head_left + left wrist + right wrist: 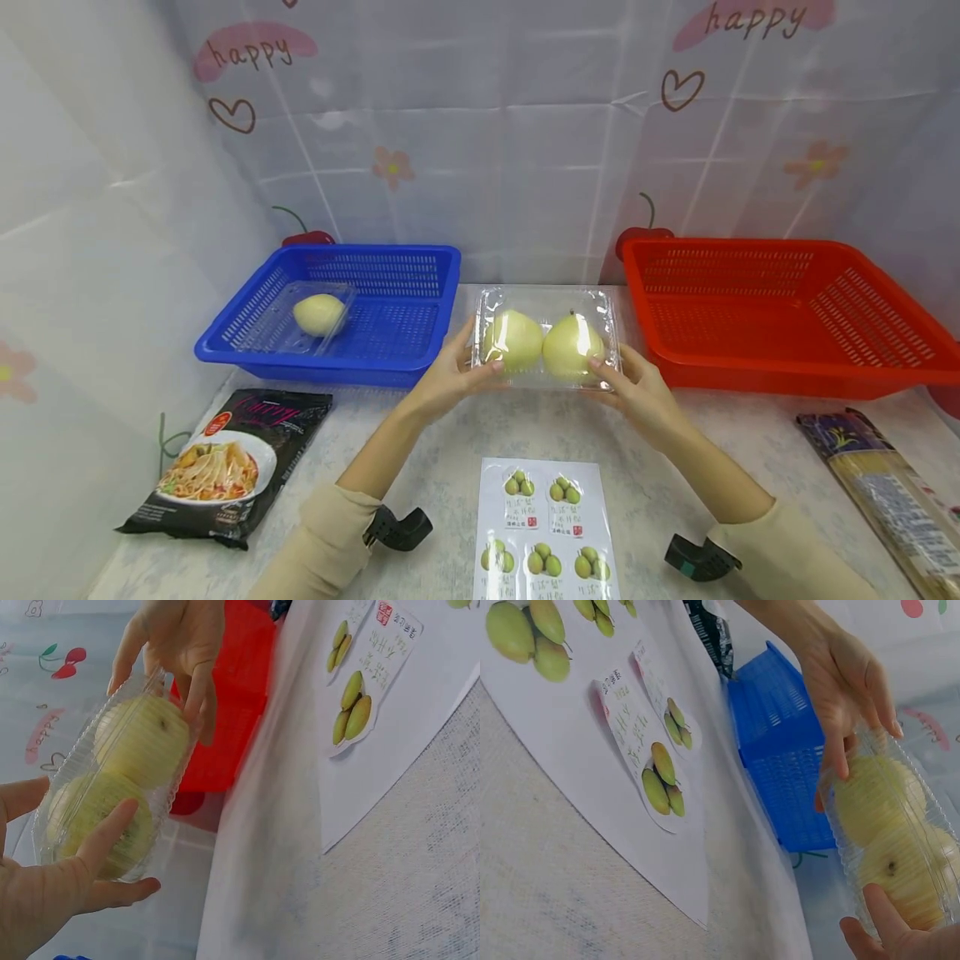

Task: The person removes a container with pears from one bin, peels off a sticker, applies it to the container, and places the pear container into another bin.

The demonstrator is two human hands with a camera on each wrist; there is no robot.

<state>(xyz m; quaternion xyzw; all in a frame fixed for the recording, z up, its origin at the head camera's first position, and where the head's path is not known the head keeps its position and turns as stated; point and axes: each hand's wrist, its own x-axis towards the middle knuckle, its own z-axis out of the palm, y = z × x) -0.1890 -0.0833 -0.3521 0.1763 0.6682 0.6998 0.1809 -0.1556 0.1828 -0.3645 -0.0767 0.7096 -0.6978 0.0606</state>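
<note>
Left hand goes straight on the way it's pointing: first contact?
The clear rectangular plastic box of two pale-green pears, already gripped by the left hand. Past it, probably the pale patterned backdrop sheet; depth is unclear.

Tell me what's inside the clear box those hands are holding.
Two pale yellow-green pears lie side by side inside the clear box, between the left hand and right hand. In the head view, the thumbs hide small lower parts of the pears.

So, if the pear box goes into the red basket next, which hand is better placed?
Probably the right hand, holding the pear box by the end nearer the red basket; the left hand is nearer the blue basket.
</note>
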